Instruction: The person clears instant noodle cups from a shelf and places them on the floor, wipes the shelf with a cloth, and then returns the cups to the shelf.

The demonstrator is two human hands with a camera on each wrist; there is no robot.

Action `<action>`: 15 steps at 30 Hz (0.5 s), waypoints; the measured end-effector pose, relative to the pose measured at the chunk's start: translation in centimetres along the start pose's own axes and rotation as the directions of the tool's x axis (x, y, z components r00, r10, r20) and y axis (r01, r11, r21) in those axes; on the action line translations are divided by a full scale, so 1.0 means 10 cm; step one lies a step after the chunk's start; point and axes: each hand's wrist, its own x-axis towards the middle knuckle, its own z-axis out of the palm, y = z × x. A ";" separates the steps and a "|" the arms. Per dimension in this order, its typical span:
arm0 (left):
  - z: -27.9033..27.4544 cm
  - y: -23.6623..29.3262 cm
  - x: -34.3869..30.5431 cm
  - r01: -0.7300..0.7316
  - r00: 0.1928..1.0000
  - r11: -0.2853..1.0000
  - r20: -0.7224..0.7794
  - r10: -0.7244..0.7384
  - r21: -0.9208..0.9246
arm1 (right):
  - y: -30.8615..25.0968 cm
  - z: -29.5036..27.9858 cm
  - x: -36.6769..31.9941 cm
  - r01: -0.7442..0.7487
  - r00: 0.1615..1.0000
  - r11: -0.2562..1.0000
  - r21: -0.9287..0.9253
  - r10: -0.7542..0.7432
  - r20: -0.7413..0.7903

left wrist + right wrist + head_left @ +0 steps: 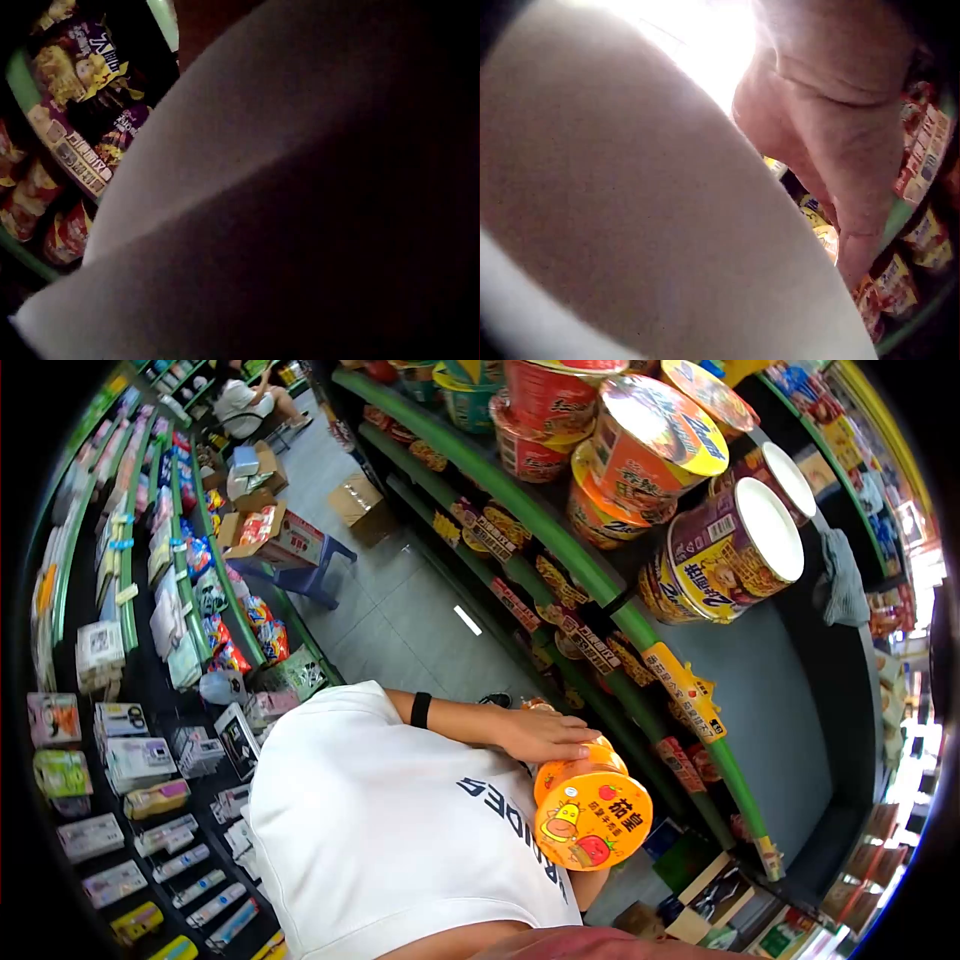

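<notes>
In the head view, an orange round noodle tub [592, 820] is held against a white cotton T-shirt [380, 830], near the shelf's green front edge [575, 572]. The left hand [545, 735] is laid flat on the tub, grip apart. In the left wrist view, only the T-shirt and a purple shelved noodle tub [97, 82] are shown. In the right wrist view, the right hand [832, 127] is seen beside the T-shirt; its grip cannot be told.

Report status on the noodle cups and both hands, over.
Left hand flat on top of orange noodle cups, held against white shirt. Right hand beside shirt, grip unclear. Green shelf close alongside, nothing between.
</notes>
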 end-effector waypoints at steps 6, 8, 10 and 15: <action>0.15 0.46 -0.06 -0.071 0.978 0.994 -0.188 0.086 0.085 | -0.60 0.01 -0.06 0.119 0.983 0.982 -0.146 -0.097 0.155; 0.17 0.62 -0.01 -0.103 0.966 0.988 -0.225 0.127 0.115 | -0.83 0.01 -0.10 0.171 0.968 0.968 -0.183 -0.131 0.213; 0.21 0.73 0.08 -0.156 0.944 0.970 -0.260 0.202 0.186 | -1.05 0.02 -0.17 0.232 0.949 0.947 -0.223 -0.170 0.263; 0.10 1.28 0.26 -0.160 0.947 0.973 -0.252 0.199 0.166 | -1.55 0.07 -0.44 0.356 0.903 0.885 -0.300 -0.243 0.356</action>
